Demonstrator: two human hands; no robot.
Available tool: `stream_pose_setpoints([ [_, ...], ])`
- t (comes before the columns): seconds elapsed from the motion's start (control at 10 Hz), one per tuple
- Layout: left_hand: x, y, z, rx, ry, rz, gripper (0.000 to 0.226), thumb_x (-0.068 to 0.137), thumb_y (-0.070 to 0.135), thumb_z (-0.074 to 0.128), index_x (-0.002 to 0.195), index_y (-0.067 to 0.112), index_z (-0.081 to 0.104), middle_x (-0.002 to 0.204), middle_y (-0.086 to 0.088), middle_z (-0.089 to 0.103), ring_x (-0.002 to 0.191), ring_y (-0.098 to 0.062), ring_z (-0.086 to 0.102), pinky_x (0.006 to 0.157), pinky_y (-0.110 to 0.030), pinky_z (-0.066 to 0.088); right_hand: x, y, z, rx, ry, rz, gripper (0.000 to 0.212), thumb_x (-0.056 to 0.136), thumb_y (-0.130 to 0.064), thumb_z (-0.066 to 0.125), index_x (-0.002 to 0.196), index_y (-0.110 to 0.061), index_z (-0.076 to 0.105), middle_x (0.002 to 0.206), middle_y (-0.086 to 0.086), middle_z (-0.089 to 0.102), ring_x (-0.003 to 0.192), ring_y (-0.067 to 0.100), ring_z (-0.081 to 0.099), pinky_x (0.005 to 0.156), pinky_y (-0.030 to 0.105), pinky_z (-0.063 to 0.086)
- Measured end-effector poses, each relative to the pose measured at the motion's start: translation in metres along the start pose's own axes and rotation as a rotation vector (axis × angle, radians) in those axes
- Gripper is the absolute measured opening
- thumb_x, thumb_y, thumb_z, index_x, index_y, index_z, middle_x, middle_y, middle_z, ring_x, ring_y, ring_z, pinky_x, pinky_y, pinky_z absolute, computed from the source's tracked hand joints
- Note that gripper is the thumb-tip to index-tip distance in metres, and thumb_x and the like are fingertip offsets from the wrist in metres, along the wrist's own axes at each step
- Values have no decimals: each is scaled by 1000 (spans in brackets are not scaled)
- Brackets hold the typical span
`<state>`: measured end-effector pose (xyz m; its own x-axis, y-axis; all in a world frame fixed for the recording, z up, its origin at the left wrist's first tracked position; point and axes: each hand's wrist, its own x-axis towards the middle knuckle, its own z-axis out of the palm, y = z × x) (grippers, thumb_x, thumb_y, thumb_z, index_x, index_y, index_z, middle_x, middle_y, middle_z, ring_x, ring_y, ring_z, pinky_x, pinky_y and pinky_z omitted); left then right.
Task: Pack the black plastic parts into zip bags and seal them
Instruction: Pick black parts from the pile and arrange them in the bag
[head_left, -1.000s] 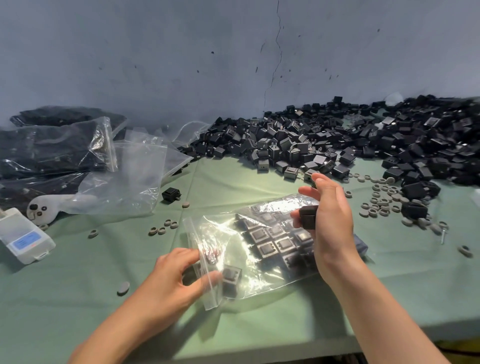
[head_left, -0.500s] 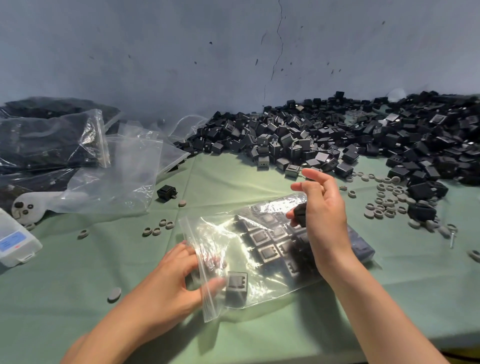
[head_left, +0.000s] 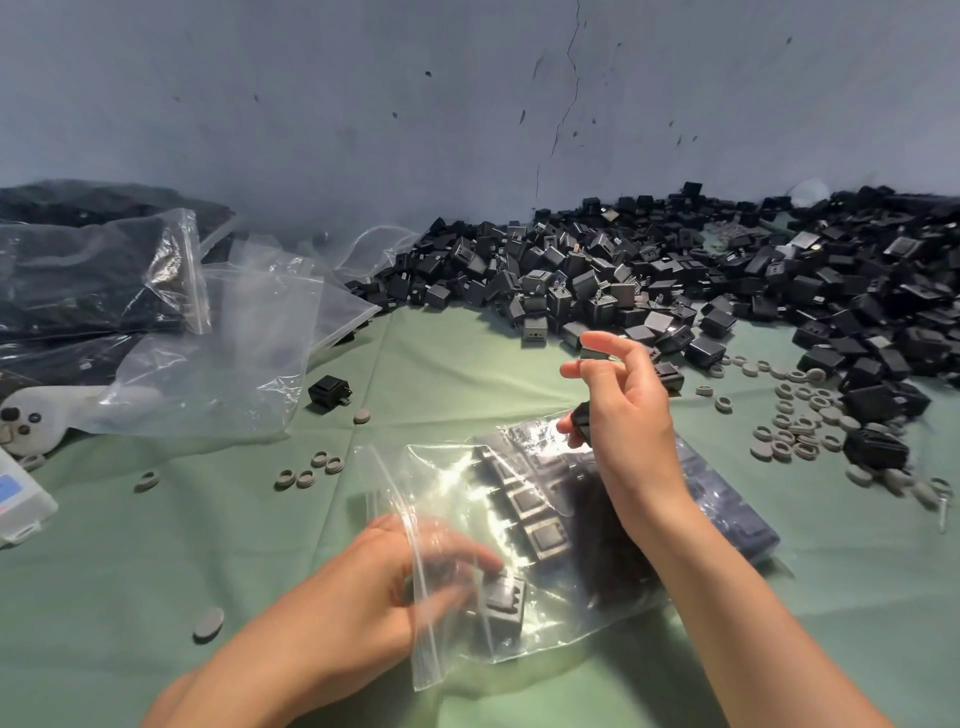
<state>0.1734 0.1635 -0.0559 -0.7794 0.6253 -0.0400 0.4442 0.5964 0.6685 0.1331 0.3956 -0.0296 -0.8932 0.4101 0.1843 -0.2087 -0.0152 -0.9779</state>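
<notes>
A clear zip bag (head_left: 550, 618) lies on the green table, its open mouth toward me, with several black plastic parts (head_left: 540, 535) in rows inside. My left hand (head_left: 363, 597) holds the bag at the mouth. Its fingers show blurred through the plastic, next to a single black part (head_left: 504, 605) just inside. My right hand (head_left: 623, 421) hovers above the far end of the bag. It pinches one black part (head_left: 583, 423) with the thumb, and two fingers are stretched out. A big heap of loose black parts (head_left: 675, 275) fills the back right.
Empty clear bags (head_left: 223, 353) and filled bags (head_left: 78, 280) lie at the left, with one stray black part (head_left: 328, 392) beside them. Grey rubber rings (head_left: 795, 415) are scattered at the right and in the middle. A small white box (head_left: 21, 499) sits at the left edge. The wall stands close behind.
My right hand has lifted a little with its part and stretched its fingers out. My left hand has pushed further into the bag mouth, toward the single part.
</notes>
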Motion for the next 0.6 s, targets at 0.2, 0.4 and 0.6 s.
stream_pose_setpoints([
  [0.2, 8, 9, -2, 130, -24, -15, 45, 74, 88, 44, 109, 63, 55, 109, 30, 55, 111, 8, 46, 93, -24, 46, 10, 2, 0, -11, -10, -11, 19, 101, -18, 47, 112, -30, 58, 104, -1, 66, 53, 10, 58, 49, 20, 46],
  [0.4, 16, 12, -4, 163, -50, -64, 49, 67, 91, 50, 92, 49, 57, 105, 31, 49, 101, 10, 47, 79, -20, 49, 17, 4, -2, -27, -3, -24, 19, 101, -19, 48, 110, -33, 58, 101, -4, 66, 52, 10, 59, 48, 21, 44],
  [0.6, 26, 18, 2, 306, 11, -101, 61, 63, 98, 45, 74, 39, 52, 74, 14, 56, 73, 3, 53, 66, -16, 48, 19, 1, -8, -60, -17, -14, 22, 101, -18, 47, 110, -34, 59, 101, -4, 66, 52, 9, 59, 49, 21, 44],
])
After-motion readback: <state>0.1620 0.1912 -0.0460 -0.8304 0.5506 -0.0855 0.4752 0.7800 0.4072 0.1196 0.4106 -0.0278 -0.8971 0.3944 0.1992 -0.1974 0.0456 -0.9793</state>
